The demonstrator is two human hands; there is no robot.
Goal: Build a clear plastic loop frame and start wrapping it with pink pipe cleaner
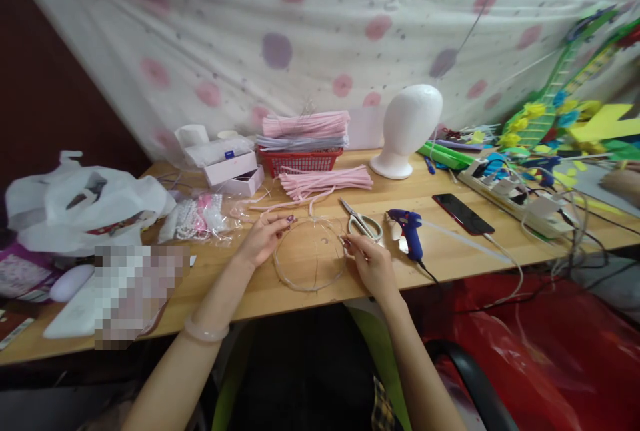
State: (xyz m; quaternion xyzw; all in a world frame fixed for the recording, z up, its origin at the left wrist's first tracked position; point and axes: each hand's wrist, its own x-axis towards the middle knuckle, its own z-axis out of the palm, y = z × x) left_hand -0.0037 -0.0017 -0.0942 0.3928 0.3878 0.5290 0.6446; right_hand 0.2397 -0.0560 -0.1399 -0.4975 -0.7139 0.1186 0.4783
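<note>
1 wire hoop (pixel 306 289), spanning left fingers (pixel 277 221) to right fingers (pixel 358 243) | left: pinching upper-left rim | right: pinching right rim | scissors (pixel 360 219) just beyond right fingers | glue gun (pixel 411 234) to their right

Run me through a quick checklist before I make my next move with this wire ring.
1. Left hand on the wire ring: ok, at its upper left.
2. Right hand on the wire ring: ok, at its right side.
3. Wire ring fully closed: cannot tell, too thin to make out.
4. Scissors near: ok, just beyond the right hand.
5. Glue gun hot: cannot tell; it lies right of the scissors.
6. Pink strips near: ok, piled beyond the wire ring.
</note>
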